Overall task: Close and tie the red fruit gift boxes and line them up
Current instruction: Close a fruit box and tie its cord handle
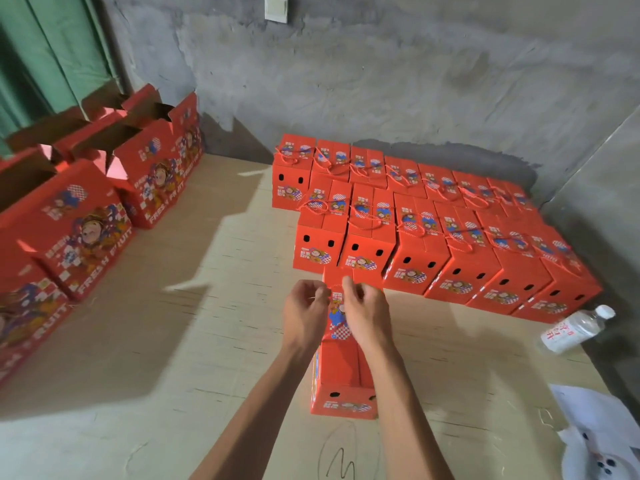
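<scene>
A red fruit gift box (341,368) stands on the floor in front of me with its top flaps closed. Both hands are over its far end. My left hand (304,315) and my right hand (363,315) each pinch the thin red cord (335,287) at the top of the box. Behind it, closed and tied red boxes (433,223) stand in two rows against the wall. Several open red boxes (79,216) with raised flaps are lined up on the left.
A plastic water bottle (575,329) lies on the floor at the right. White paper (595,434) sits at the lower right corner. Pale boards (173,341) cover the floor. A grey concrete wall (381,81) runs behind the rows.
</scene>
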Motion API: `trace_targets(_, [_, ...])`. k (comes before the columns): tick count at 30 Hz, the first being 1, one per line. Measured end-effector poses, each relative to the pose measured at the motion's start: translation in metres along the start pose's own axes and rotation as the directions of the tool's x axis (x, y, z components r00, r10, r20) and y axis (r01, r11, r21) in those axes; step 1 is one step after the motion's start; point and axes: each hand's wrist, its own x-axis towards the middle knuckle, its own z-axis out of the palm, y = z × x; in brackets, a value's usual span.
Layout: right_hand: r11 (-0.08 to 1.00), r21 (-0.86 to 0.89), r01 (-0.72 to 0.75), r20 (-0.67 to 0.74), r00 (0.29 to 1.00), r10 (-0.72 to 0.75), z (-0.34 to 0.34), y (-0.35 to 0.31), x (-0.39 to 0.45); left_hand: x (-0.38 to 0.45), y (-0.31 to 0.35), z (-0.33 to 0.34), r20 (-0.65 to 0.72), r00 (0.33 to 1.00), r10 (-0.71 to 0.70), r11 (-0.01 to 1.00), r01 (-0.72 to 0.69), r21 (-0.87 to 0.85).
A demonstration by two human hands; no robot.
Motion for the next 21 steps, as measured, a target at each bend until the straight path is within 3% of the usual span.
trace_targets(3, [0.994, 0.096, 0.044, 0.005, 0.999, -0.045, -0.004, -0.03, 0.018, 0.003, 0.007, 0.0, 0.054, 0.998, 0.036, 0.999, -0.038, 0.033])
trace_targets(6, [0.991, 0.136, -0.005, 0.036, 0.999, 0.0, 0.009, -0.048, 0.024, 0.007, 0.01, -0.001, 0.079, 0.995, 0.064, 0.996, -0.069, 0.058])
trace_targets(12, [0.978, 0.208, -0.031, 0.065, 0.998, 0.018, 0.052, -0.086, 0.03, 0.021, 0.025, -0.01, -0.036, 0.999, 0.009, 1.0, -0.01, -0.027])
trace_targets(21, [0.961, 0.278, 0.0, 0.087, 0.996, -0.025, 0.117, -0.146, 0.066, 0.094, 0.051, -0.061, -0.192, 0.977, 0.093, 0.996, -0.091, 0.018])
